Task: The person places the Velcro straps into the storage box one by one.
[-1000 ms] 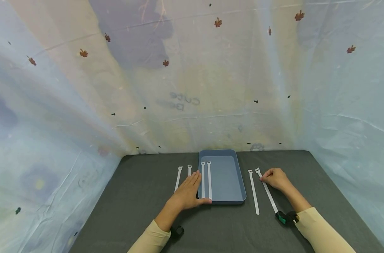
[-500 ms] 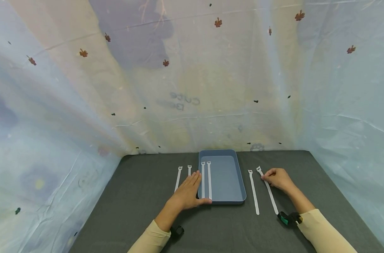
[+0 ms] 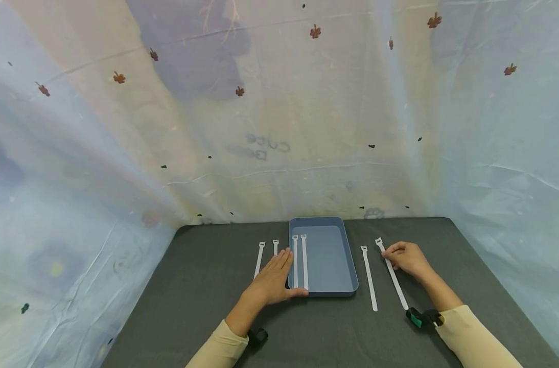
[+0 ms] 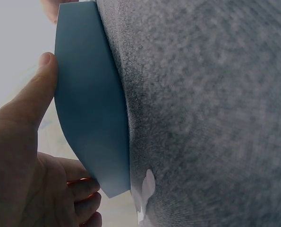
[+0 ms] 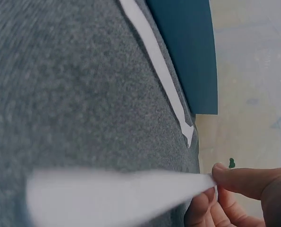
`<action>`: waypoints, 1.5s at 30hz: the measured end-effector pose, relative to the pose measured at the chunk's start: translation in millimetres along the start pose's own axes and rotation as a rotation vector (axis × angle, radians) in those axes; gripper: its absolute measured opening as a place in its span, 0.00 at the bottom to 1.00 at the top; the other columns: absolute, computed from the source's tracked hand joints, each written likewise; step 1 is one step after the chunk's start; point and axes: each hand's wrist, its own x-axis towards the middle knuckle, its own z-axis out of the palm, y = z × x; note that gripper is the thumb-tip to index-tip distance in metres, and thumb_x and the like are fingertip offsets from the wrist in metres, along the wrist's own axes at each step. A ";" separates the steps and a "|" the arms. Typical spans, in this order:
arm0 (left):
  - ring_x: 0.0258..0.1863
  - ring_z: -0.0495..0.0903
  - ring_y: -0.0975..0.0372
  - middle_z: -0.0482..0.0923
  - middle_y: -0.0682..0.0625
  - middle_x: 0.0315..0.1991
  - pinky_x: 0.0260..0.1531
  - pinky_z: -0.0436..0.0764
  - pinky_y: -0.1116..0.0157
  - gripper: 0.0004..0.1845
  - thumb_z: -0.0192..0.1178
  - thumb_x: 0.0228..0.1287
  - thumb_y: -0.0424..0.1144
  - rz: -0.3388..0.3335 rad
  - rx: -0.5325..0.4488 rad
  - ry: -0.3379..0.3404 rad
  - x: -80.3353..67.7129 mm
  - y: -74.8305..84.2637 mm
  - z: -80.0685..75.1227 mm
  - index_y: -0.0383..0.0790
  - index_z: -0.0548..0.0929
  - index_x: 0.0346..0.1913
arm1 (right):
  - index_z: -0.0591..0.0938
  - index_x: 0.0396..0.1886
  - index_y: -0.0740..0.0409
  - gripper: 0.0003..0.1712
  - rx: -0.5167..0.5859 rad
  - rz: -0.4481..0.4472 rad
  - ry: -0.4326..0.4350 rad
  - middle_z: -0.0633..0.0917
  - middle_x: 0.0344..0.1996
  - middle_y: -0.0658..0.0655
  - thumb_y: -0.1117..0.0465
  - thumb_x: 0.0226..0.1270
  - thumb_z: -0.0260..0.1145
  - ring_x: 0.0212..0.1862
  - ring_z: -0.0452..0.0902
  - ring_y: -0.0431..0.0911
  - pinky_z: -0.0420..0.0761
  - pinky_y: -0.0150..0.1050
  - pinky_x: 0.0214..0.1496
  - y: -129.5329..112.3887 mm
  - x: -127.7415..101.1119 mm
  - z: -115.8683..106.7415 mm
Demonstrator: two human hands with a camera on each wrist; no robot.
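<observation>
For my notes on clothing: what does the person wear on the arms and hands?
Both arms have long, pale cream sleeves reaching to the wrists. The left hand and right hand are bare, without gloves. A small black device sits under the left wrist, a black and green one at the right.

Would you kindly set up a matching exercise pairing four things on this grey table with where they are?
Things:
1. left hand
2. right hand
3. blue tray
4. two white straps

Places:
A. inside the tray, along its left side
B. middle of the table
C. pinching the rightmost strap
D. against the tray's near left corner

Pairs: 1-D, 2-C, 3-B, 4-A
</observation>
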 end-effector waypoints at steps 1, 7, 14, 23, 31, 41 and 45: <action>0.87 0.48 0.50 0.47 0.39 0.88 0.85 0.51 0.52 0.64 0.62 0.66 0.76 0.001 0.000 0.000 -0.1 0.2 -0.4 0.32 0.52 0.86 | 0.85 0.39 0.70 0.12 0.006 0.002 0.001 0.86 0.23 0.53 0.62 0.74 0.73 0.24 0.80 0.45 0.78 0.36 0.27 -0.1 0.3 0.2; 0.87 0.48 0.49 0.47 0.38 0.88 0.85 0.51 0.52 0.64 0.62 0.66 0.76 0.004 -0.004 0.001 -0.1 0.3 -1.3 0.32 0.52 0.86 | 0.85 0.43 0.72 0.13 0.047 0.015 -0.001 0.88 0.26 0.53 0.62 0.75 0.72 0.26 0.82 0.45 0.80 0.36 0.29 -4.1 0.2 0.6; 0.87 0.48 0.49 0.47 0.38 0.88 0.85 0.51 0.52 0.64 0.62 0.66 0.76 0.006 -0.004 0.004 0.4 -0.4 -0.6 0.32 0.52 0.86 | 0.84 0.50 0.75 0.16 0.127 0.035 -0.024 0.90 0.31 0.54 0.63 0.76 0.72 0.29 0.83 0.43 0.85 0.37 0.32 -13.4 -0.8 -1.4; 0.87 0.48 0.49 0.47 0.38 0.88 0.85 0.51 0.52 0.64 0.62 0.65 0.77 0.007 -0.009 0.005 0.3 -1.0 -0.3 0.32 0.52 0.86 | 0.84 0.61 0.74 0.23 0.139 0.021 -0.058 0.93 0.44 0.63 0.59 0.78 0.72 0.38 0.86 0.42 0.88 0.39 0.40 -20.5 -1.8 -3.3; 0.87 0.48 0.50 0.47 0.38 0.88 0.85 0.51 0.52 0.64 0.62 0.65 0.77 0.003 -0.007 0.006 0.1 -1.2 0.5 0.32 0.52 0.86 | 0.80 0.69 0.71 0.28 0.152 0.005 -0.108 0.91 0.50 0.64 0.55 0.81 0.69 0.43 0.87 0.44 0.88 0.50 0.54 -35.3 -7.0 -4.8; 0.87 0.49 0.49 0.47 0.38 0.88 0.85 0.52 0.52 0.64 0.63 0.66 0.76 0.007 -0.009 0.009 -0.7 -0.2 -1.4 0.32 0.52 0.86 | 0.79 0.68 0.72 0.28 0.238 -0.031 -0.119 0.90 0.50 0.59 0.54 0.81 0.68 0.41 0.85 0.42 0.89 0.44 0.51 -61.5 -10.6 -3.7; 0.87 0.49 0.49 0.47 0.38 0.88 0.86 0.51 0.52 0.64 0.63 0.66 0.76 0.006 -0.015 0.006 -1.2 0.1 -1.8 0.32 0.52 0.86 | 0.78 0.65 0.74 0.26 0.302 -0.060 -0.125 0.90 0.48 0.59 0.57 0.81 0.68 0.40 0.84 0.41 0.89 0.40 0.47 -74.2 -13.2 -3.5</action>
